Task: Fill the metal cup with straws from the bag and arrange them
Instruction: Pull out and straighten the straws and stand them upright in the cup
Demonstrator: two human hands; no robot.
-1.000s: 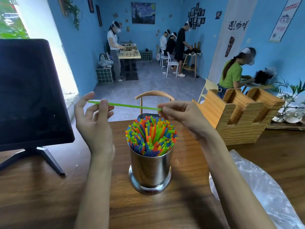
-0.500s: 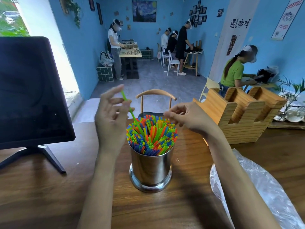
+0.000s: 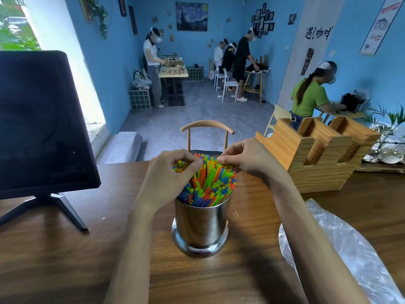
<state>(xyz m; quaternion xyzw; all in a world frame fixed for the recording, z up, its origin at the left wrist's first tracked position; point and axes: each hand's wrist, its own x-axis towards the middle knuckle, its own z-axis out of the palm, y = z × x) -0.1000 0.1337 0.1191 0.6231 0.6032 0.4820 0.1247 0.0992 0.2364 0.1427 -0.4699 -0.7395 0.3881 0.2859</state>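
Note:
A shiny metal cup (image 3: 201, 224) stands on the wooden table (image 3: 65, 260) in front of me, packed with upright colourful straws (image 3: 210, 183) in green, orange, blue and yellow. My left hand (image 3: 168, 174) sits on the left side of the bundle, its curled fingers pinching the straw tops. My right hand (image 3: 245, 156) is at the far right of the bundle, thumb and forefinger pinching straw tips. The clear plastic bag (image 3: 341, 249) lies flat on the table to the right. The left-side straws are partly hidden by my left hand.
A dark monitor (image 3: 39, 123) on a stand fills the left of the table. A wooden slotted holder (image 3: 317, 154) stands at the back right. A chair back (image 3: 207, 125) rises behind the table. Several people work at tables farther back in the room.
The single green straw held between both hands was tipped upright by my left hand and has gone into the cup. Both hands have come down onto the straw tops.

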